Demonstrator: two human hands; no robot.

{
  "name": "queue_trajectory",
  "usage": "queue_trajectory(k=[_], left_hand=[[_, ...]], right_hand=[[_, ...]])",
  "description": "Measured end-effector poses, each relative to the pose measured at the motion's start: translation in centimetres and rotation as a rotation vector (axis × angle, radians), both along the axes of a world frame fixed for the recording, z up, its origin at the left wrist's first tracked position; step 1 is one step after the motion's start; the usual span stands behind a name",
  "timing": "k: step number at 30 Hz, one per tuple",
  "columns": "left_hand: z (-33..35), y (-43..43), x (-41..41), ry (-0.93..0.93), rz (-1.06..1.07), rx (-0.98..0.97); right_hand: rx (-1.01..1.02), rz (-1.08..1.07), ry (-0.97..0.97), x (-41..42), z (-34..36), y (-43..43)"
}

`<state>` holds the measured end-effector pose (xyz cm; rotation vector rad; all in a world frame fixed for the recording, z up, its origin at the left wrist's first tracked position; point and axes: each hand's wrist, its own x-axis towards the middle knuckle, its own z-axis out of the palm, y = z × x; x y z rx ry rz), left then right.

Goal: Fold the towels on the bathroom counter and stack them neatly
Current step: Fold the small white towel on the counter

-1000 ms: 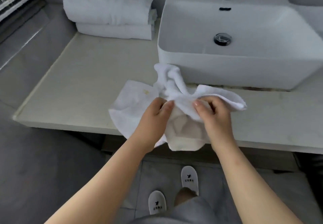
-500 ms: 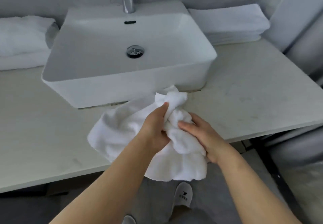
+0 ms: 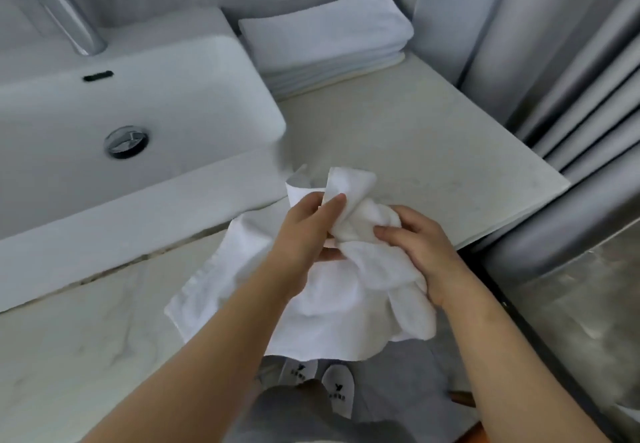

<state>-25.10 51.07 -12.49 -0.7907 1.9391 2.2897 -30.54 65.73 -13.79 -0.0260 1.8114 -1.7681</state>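
Both hands hold a crumpled white terry towel (image 3: 329, 314): left hand (image 3: 304, 231) fingers (image 3: 334, 204) pinch a top edge; right hand (image 3: 419, 248) fingers curl round the bunch; towel partly overhangs front edge of pale stone tabletop (image 3: 415, 138); likely risks: unmatched corners skew the fold; overhang slips floorward.

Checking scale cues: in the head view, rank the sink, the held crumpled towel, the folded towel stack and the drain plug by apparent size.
1. sink, largest, though cropped at the frame edge.
2. crumpled towel; nearer the camera, so its lead over the stack is unsure.
3. folded towel stack.
4. drain plug, clearly smallest.
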Motion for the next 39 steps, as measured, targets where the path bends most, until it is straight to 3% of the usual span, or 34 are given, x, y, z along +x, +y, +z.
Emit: queue_trajectory(k=[5, 10, 18, 22, 27, 30, 33, 35, 37, 39], left_hand=[[-0.5, 0.5, -4.0, -0.158, -0.070, -0.120], [-0.3, 0.8, -8.2, -0.124, -0.138, -0.053], [0.0, -0.1, -12.7, -0.030, -0.146, 0.024], [0.0, 0.8, -15.5, 0.095, -0.176, 0.119], [0.1, 2.9, -20.0, 0.368, -0.030, 0.525], [-0.6, 4.0, -21.6, 0.422, 0.046, 0.653], [-0.8, 5.0, -21.9, 0.390, 0.169, 0.632], [-1.5, 5.4, -21.6, 0.303, 0.295, 0.484], [-2.7, 5.5, -21.1, 0.199, 0.387, 0.288], [-3.6, 5.7, -20.7, 0.103, 0.403, 0.112]], right_hand=[[0.081, -0.340, 0.314, -3.6, 0.8, 1.4], [0.050, -0.669, 0.479, -8.2, 1.9, 1.1], [0.045, -0.692, 0.737, -13.5, 2.0, -0.8], [0.098, -0.659, 1.089, -18.0, 3.3, 0.2], [0.092, -0.402, 1.556, -23.7, 5.1, 2.0], [0.120, -0.137, 1.649, -25.2, 3.4, 2.6], [0.228, 0.158, 1.604, -25.3, 0.5, 2.5], [0.304, 0.402, 1.510, -25.0, -1.1, 2.4], [0.358, 0.706, 1.283, -25.0, -2.2, 2.5], [0.275, 0.878, 1.102, -25.5, -2.9, 2.5]])
